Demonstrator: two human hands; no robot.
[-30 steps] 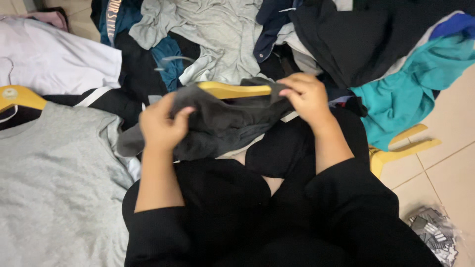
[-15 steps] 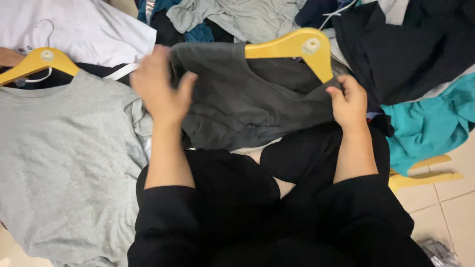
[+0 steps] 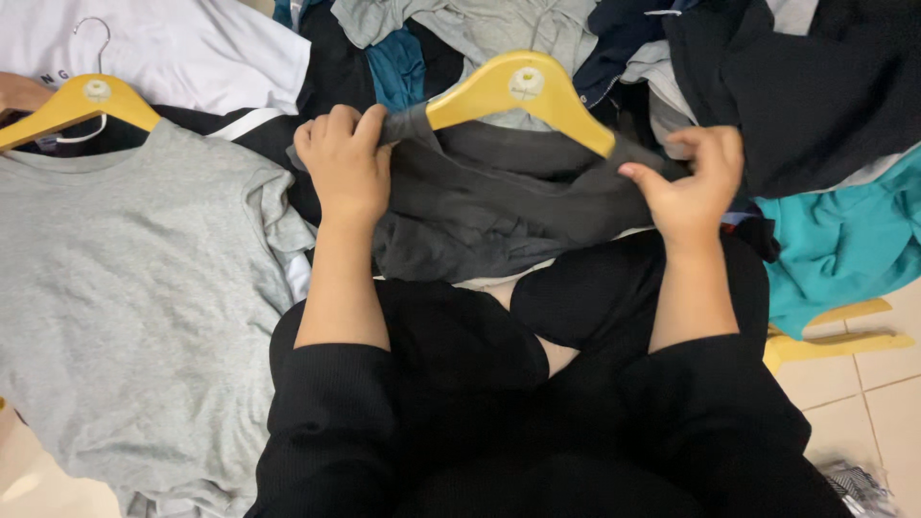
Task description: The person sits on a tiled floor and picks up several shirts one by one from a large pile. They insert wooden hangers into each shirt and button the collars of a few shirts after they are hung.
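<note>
In the head view, the left hand [image 3: 347, 161] is gripping one shoulder of a dark grey garment [image 3: 499, 206], fingers closed over the cloth. The right hand [image 3: 693, 187] is pinching the other shoulder. A yellow hanger [image 3: 518, 91] is sitting inside the neck, its ends hidden by fabric and its hook out of sight. The garment is hanging over the person's lap, its lower edge bunched and hard to make out.

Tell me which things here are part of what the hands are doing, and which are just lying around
In hand:
left hand
right hand
dark grey garment
yellow hanger

Lying about:
light grey shirt on another hanger
white shirt
teal garment
</note>
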